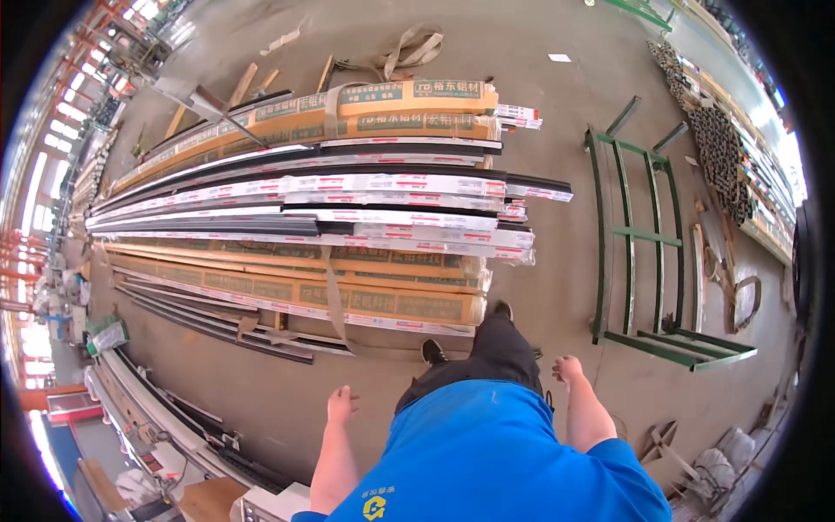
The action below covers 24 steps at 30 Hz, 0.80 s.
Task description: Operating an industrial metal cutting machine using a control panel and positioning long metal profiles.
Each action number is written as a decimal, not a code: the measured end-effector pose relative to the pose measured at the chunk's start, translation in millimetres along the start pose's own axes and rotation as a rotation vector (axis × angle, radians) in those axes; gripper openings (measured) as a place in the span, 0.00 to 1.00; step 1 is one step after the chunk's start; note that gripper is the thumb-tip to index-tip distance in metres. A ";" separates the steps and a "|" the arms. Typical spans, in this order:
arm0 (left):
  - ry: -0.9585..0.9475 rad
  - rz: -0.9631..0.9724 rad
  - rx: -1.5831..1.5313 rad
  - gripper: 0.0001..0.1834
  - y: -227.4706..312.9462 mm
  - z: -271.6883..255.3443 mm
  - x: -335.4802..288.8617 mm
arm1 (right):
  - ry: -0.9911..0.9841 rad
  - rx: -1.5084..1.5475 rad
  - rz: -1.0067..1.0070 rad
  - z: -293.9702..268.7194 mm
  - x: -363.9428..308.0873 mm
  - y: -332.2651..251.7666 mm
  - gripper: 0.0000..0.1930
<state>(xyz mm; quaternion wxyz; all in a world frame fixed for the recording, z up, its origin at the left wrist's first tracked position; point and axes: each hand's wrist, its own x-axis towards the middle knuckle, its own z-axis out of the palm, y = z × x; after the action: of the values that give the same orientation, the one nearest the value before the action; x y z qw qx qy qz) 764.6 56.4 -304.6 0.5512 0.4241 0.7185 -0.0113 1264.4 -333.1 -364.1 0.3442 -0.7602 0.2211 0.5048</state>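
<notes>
Concrete workshop floor is showing all round. The stack of long wrapped metal bars [330,217] is lying ahead of both hands, untouched. Left hand [341,405] and right hand [567,369] are hanging empty, fingers loosely curled; green metal frame [644,235] is standing beyond the right hand.

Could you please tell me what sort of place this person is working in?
Most likely a metal-profile warehouse or workshop: long wrapped profiles lie stacked on the concrete floor, a green steel rack lies beside them, and more bundled bars lie at the right.
</notes>
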 end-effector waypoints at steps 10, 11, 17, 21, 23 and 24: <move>-0.258 -0.233 0.123 0.20 14.7 136.2 -117.5 | -0.360 -0.977 -0.507 93.7 70.2 -198.3 0.20; -0.203 -0.158 0.195 0.21 7.9 155.6 -127.6 | -0.527 -1.005 -0.421 107.0 77.0 -201.7 0.23; 0.140 -0.187 -0.139 0.21 -44.4 209.3 -193.5 | -1.060 -1.644 -0.824 155.0 139.1 -247.4 0.23; 0.396 -0.415 -0.544 0.21 -91.1 246.7 -243.3 | -1.009 -1.420 -0.189 182.6 96.9 -265.4 0.17; 0.461 -0.515 -0.635 0.22 -151.8 299.0 -267.8 | -1.442 -1.776 -0.839 208.1 -9.3 -252.3 0.18; 0.445 -0.547 -0.644 0.22 -173.1 322.2 -268.0 | -1.469 -1.816 -0.864 213.0 -55.9 -240.6 0.18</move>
<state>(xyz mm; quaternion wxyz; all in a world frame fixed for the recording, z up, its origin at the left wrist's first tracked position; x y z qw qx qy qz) 917.9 -370.3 -294.2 0.4640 0.0191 0.8714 0.1582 1275.9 -14.7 -294.4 -0.1257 -0.2716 -0.7202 0.6260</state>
